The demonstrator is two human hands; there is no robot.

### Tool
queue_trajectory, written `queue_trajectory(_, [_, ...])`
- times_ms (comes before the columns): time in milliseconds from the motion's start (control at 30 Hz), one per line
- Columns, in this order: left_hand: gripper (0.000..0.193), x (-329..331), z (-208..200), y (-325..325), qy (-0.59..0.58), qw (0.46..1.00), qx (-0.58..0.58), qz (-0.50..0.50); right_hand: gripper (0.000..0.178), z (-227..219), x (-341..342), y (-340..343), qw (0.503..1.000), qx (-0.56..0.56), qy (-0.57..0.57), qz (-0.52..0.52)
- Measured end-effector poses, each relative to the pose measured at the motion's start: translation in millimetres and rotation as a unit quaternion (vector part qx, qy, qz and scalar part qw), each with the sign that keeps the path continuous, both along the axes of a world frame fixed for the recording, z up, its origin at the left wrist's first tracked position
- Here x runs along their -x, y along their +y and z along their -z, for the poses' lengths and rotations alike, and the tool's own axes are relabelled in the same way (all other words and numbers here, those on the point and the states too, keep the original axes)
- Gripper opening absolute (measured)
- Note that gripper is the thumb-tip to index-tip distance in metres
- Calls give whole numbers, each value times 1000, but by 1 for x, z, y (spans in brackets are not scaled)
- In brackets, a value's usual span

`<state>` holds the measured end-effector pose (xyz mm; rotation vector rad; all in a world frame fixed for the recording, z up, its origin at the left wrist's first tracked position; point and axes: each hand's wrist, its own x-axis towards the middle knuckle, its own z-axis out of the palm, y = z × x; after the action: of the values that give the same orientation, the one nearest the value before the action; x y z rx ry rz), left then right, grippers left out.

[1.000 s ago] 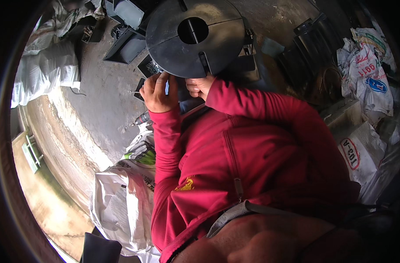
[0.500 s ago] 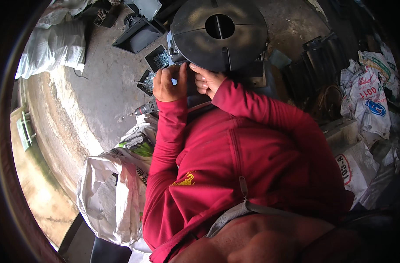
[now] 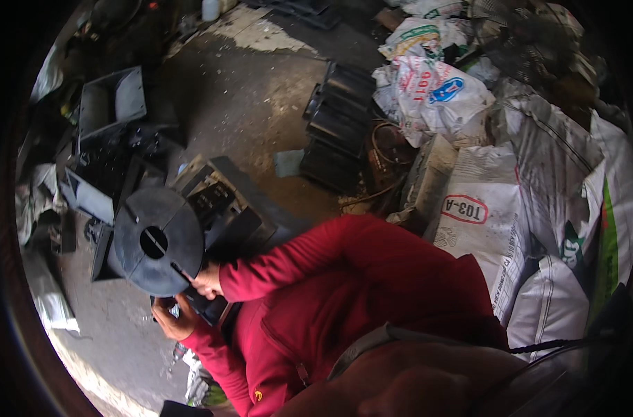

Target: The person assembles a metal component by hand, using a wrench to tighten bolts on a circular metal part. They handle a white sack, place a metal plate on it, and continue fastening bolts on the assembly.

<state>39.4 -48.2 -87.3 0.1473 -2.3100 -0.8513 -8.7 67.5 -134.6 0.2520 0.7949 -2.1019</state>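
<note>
Head camera looks down on a dull grey-brown floor (image 3: 115, 330) with little pale specks, and the room gets dark at the edges. One big pale patch (image 3: 261, 33) lies on the floor far past the hands. Just past both hands is a dark grey round disc (image 3: 156, 272), with a hole in its middle and slots in its rim. The left hand (image 3: 174, 320) is by the disc's near edge, fingers bent and partly open. The right hand (image 3: 206, 281) is curled at the edge beside a slot. I cannot tell if either hand has hold of anything, as the fingertips are small and blurry. Past the right hand sits a box (image 3: 247, 219) with black parts inside, and farther off are a blue-grey sheet (image 3: 288, 163) and black ribbed pieces (image 3: 337, 125). White sacks (image 3: 483, 208) are heaped well to the right of the hands. A grey bin (image 3: 111, 104) stands far past the left hand, and a black tray (image 3: 104, 257) is nearer, partly behind the disc. The disc gets in the way and hides what is under it.
</note>
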Motion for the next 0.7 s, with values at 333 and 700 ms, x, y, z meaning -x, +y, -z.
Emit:
queue_trajectory(333, [14,6,-7,-5,-1,999,52,4,30,-18,1,-2,997,-67,-35,-3])
queue_trajectory(700, [16,4,2,-13,-41,999,18,12,26,-33,2,5,994,-101,-28,-19])
